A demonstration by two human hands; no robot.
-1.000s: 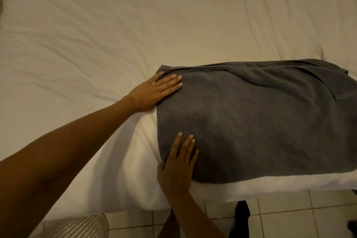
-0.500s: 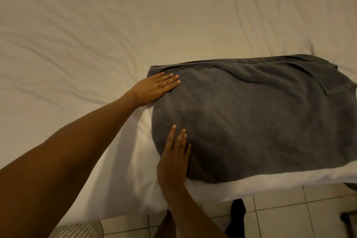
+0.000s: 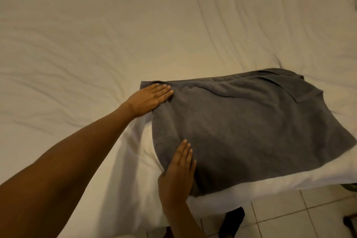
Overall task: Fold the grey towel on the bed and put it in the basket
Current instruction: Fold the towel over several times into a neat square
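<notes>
The grey towel point(image 3: 251, 131) lies folded on the near right part of the white bed point(image 3: 116, 35), close to the bed's edge. My left hand point(image 3: 148, 98) rests on its far left corner, fingers together on top, thumb hidden at the edge. At the near left edge my right hand point(image 3: 178, 172) has its fingers on top and its thumb at the hem. Between the two hands the towel's left edge is bunched up into a ridge. No basket is in view.
The wrinkled white sheet stretches far to the left and back. Below the bed's near edge is a light tiled floor point(image 3: 289, 218), with a dark foot-like shape point(image 3: 232, 222) and another dark shape point(image 3: 350, 224) at the right border.
The fingers of both hands have drawn together and the towel's left edge has risen into a ridge. The view shifted, and a white ribbed object at the bottom left dropped out of sight.
</notes>
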